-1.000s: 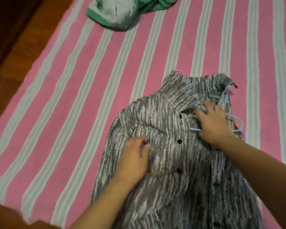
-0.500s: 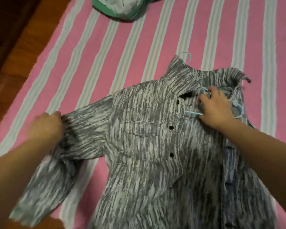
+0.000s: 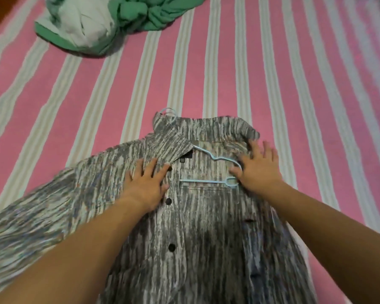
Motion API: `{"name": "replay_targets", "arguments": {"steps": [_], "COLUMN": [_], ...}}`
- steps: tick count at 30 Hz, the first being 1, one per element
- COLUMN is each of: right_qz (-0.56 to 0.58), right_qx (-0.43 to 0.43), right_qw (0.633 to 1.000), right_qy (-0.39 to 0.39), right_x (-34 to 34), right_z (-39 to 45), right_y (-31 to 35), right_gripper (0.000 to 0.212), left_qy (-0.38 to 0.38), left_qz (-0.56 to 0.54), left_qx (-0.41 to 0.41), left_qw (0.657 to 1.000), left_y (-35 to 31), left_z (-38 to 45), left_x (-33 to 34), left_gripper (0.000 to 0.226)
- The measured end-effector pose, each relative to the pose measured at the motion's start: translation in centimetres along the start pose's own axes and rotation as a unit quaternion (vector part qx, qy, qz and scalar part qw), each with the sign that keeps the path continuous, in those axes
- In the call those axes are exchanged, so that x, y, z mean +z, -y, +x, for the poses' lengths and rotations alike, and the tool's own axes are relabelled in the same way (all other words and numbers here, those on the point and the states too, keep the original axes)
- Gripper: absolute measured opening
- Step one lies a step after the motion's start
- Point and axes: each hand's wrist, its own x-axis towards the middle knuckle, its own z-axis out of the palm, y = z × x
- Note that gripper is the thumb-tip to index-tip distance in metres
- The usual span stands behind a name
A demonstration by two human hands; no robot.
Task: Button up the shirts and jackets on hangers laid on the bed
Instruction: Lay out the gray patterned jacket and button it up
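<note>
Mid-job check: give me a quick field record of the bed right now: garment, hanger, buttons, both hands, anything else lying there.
garment: grey streaked jacket lying front-up on the striped bedspread, front open at the chest
hanger: light blue hanger inside the jacket, its hook poking out past the collar
buttons: dark buttons on the left-hand placket, none fastened near the top
left hand: left hand flat on the left front panel
right hand: right hand flat on the right panel, at the hanger's end
other: green and white garment bunched at the far side

i see soft, even indoor light with no glare; motion blur smears the shirt (image 3: 206, 238) near the lower edge, and wide-angle bending curves the bedsheet (image 3: 272, 84) stripes.
</note>
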Motion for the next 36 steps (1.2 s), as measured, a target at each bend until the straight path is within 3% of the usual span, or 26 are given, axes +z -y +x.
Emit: {"name": "replay_targets", "arguments": {"steps": [3, 5, 8, 12, 15, 16, 17, 20, 21, 22, 24, 27, 31, 33, 36], "right_qz": [0.063, 0.178, 0.295, 0.291, 0.419, 0.49, 0.532, 0.425, 0.4, 0.396, 0.388, 0.323, 0.179, 0.131, 0.136], "right_qx": [0.184, 0.219, 0.18, 0.16, 0.108, 0.065, 0.014, -0.12, -0.126, -0.108, -0.05, 0.02, -0.072, -0.112, -0.123], "right_qw": [0.981, 0.959, 0.938, 0.926, 0.856, 0.826, 0.82, 0.892, 0.892, 0.894, 0.917, 0.941, 0.981, 0.985, 0.983], "right_qy": [-0.015, 0.021, 0.036, -0.177, -0.284, -0.271, -0.209, 0.1, 0.169, 0.181, 0.075, -0.097, -0.021, 0.017, -0.011], "right_x": [0.5, 0.0, -0.9, -6.1, -9.2, -9.6, -9.3, -5.5, -3.8, -2.9, -2.9, -2.7, -0.9, 0.1, -0.2], "right_z": [1.0, 1.2, 0.3, -2.8, -6.5, -7.9, -9.1, -10.6, -10.2, -9.5, -7.1, -1.9, 3.9, 5.0, 6.1], "right_y": [-4.7, -5.2, -4.1, -3.0, -0.3, 2.2, 4.7, 10.8, 11.6, 11.4, 10.0, 6.6, 5.0, 5.8, 5.8], "right_gripper": [0.081, 0.066, 0.039, 0.042, 0.024, 0.021, 0.022, 0.04, 0.05, 0.053, 0.043, 0.032, 0.039, 0.028, 0.022], "left_qy": [-0.018, -0.039, -0.079, -0.125, -0.147, -0.147, -0.147, -0.174, -0.184, -0.189, -0.226, -0.284, -0.194, -0.196, -0.207], "left_qz": [0.007, 0.011, 0.012, 0.059, 0.072, 0.057, 0.042, -0.045, -0.086, -0.113, -0.116, -0.077, -0.024, 0.012, 0.015], "left_qx": [-0.016, -0.031, -0.049, -0.054, -0.036, -0.044, -0.051, -0.022, -0.004, 0.014, 0.03, -0.043, -0.155, -0.167, -0.166], "left_qw": [1.0, 0.999, 0.996, 0.989, 0.986, 0.986, 0.987, 0.983, 0.979, 0.975, 0.967, 0.955, 0.968, 0.966, 0.964], "left_y": [0.3, 0.8, 0.8, 0.3, -0.2, -0.5, -0.7, -0.9, -0.4, 0.1, 2.6, 7.8, 12.9, 14.4, 15.0], "left_z": [0.1, 0.0, -0.5, -1.0, -0.7, -0.6, -0.6, -0.3, -0.4, -0.5, -0.8, -0.7, -1.0, -1.2, -1.2], "left_x": [0.8, 1.0, 1.5, 1.0, 0.7, 0.6, 0.6, 0.3, 0.1, 0.0, -0.7, -2.0, -2.8, -2.1, -2.5], "left_gripper": [0.061, 0.061, 0.061, 0.064, 0.064, 0.071, 0.078, 0.059, 0.054, 0.052, 0.047, 0.043, 0.038, 0.028, 0.016]}}
